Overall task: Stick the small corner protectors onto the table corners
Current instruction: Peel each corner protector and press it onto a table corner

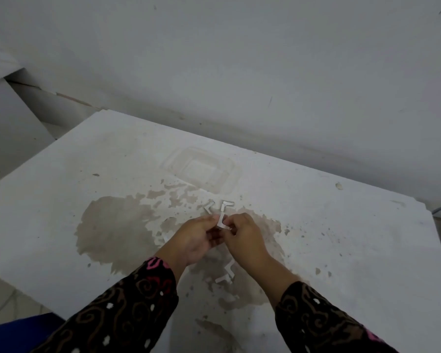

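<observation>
Both hands, left hand (pixel 197 238) and right hand (pixel 242 236), pinch one corner protector (pixel 221 221) above the table (pixel 341 250) middle.
Two more protectors (pixel 220 206) lie just beyond, two others (pixel 227 273) nearer; a clear tray (pixel 201 169) sits farther back, edges well apart.

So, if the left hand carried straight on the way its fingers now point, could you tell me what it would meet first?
Probably the small protector pinched between both hands, then the right hand just beyond. The left hand points up and right toward them; depth is hard to judge, but they look to be touching already.
</observation>
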The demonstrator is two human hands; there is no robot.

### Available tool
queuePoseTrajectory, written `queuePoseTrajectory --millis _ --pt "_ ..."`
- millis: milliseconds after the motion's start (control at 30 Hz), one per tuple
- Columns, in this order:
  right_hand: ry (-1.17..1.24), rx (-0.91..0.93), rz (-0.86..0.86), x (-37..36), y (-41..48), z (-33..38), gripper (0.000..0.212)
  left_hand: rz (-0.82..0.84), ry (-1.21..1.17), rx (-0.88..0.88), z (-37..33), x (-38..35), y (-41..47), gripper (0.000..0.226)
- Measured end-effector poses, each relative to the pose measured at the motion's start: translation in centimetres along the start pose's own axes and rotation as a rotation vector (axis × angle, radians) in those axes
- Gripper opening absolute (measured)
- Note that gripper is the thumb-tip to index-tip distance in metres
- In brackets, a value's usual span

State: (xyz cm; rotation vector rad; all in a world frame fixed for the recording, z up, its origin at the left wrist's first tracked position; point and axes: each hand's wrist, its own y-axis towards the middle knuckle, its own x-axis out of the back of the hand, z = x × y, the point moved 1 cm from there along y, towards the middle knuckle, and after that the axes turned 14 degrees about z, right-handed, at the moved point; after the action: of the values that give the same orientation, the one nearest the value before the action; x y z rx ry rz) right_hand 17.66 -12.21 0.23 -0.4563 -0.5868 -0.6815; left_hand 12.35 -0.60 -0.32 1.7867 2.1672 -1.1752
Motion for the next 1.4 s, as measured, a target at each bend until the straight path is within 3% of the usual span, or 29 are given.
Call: queuePoseTrajectory --millis 133,267,333,433,700,933,1067,1233,1400 --pt "0.020 0.010 -0.062 0.2 -0.2 -0.1 0.019 0.053 -0.050 -0.013 -0.3 -0.3 -0.2 0.027" --pt "0.116 0.007 -0.112 1.2 -0.4 0.1 0.007 0.102 -0.045 -0.005 -0.6 -0.6 -0.4 0.024" --pt "0.125 0.009 -0.112 1.7 -0.2 0.2 0.018 0.106 -0.039 -0.004 -0.7 -0.8 -0.5 0.022" --pt "0.060 0.030 -0.064 2.5 0.2 0.6 0.028 0.115 -0.032 -0.011 -0.9 -1.4 -0.8 0.016" --pt "-0.086 0.098 -0.185 2.6 -0.2 0.9 0.013 0.103 -0.019 -0.019 -0.7 -2.1 -0.8 0.017" --pt "-0.286 0.134 -0.141 3.0 -0.5 1.0 0.013 0.056 0.029 0.000 -0.5 -2.3 -1.0 0.015" --pt "-0.011 0.080 -0.031 3.1 -0.5 1.1 0.017 0.051 0.011 0.001 -0.7 -2.4 -1.0 0.018" --pt "0.614 -0.138 -0.001 3.3 -1.2 0.3 0.014 -0.003 -0.023 0.013 -1.0 -2.0 -1.2 0.017" --pt "0.512 -0.236 0.006 3.0 -1.2 -1.0 0.016 -0.111 -0.042 0.016 -0.7 -1.0 -1.5 0.018"
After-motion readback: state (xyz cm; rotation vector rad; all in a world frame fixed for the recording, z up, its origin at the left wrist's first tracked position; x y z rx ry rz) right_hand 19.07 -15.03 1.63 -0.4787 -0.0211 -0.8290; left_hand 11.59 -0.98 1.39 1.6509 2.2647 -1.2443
